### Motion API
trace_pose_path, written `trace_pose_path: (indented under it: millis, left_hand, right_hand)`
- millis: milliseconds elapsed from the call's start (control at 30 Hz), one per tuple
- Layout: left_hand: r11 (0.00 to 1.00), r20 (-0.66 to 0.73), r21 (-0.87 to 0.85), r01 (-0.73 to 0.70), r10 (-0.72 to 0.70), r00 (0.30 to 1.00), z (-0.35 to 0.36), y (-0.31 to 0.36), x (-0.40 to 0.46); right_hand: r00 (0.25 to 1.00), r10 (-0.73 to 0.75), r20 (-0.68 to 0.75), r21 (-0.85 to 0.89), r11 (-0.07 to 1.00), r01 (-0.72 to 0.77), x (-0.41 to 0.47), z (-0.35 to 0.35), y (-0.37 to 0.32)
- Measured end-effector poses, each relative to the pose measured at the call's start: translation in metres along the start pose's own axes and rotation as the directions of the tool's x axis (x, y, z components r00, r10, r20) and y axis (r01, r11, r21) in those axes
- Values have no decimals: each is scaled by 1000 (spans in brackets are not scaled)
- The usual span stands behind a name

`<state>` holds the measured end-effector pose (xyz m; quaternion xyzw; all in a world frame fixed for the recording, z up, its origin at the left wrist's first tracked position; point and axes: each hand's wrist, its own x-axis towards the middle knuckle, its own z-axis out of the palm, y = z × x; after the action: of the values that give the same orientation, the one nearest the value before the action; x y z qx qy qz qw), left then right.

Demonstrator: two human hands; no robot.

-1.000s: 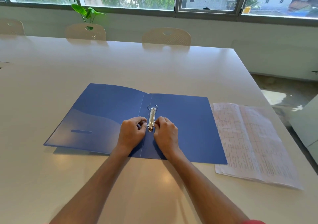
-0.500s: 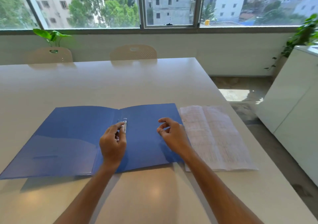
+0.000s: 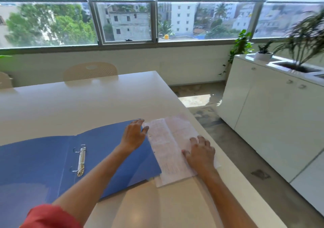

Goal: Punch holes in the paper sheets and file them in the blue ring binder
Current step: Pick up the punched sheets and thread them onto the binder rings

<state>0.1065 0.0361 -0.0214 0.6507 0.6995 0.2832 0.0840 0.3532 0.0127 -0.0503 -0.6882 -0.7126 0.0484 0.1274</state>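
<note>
Mostly the white table (image 3: 73, 105) fills the view, its left side and near edge cut off by the frame. Behind it runs a long window (image 3: 122, 20), blurred, with one chair back (image 3: 90, 72) fully visible at the far edge and a second one clipped at the left. A white cabinet (image 3: 273, 115) stands to the right, carrying potted plants whose leaves are smeared and partly out of frame.

On the table the blue ring binder (image 3: 40, 164) lies open and flat; its left cover runs off the picture, and the left forearm hides part of its right cover. The metal ring mechanism (image 3: 81, 160) sits along the spine with its rings standing apart at the top. Just beside the binder's right edge lie the paper sheets (image 3: 168, 150), a stack with faint print too soft to read; the bottom left corner of the stack is tucked under the binder's cover, and the far right part is hidden under a hand.

The left hand (image 3: 134, 134) reaches across the binder, fingers (image 3: 145, 129) straight and relaxed, grasping nothing, tips at the stack's left edge; whether they touch the paper I cannot tell. The right hand (image 3: 201, 153) rests flat on the sheets, fingers spread and loose. A red sleeve (image 3: 50, 216) shows at the bottom left, cropped.
</note>
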Motion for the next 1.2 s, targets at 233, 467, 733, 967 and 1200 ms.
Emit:
trace_pose_path:
  millis: [233,467,733,967,1200]
  left_hand:
    - [906,324,422,16,-168,931,33,7,43]
    - [879,298,472,-72,-83,951,42,10,56]
    - [963,415,252,100,-201,887,27,4,76]
    - [947,430,-150,285,-197,881,25,10,83]
    - [854,417,-475,213,6,909,-18,44,81]
  right_hand:
    - [992,123,15,85,989,-124,-8,2,23]
    - [990,141,5,84,986,-141,-3,-4,25]
    - [989,141,33,88,986,-143,1,-10,31]
    - [988,139,73,133,980,-148,3,-13,38]
    - [966,156,209,378,898,-226,16,-26,51]
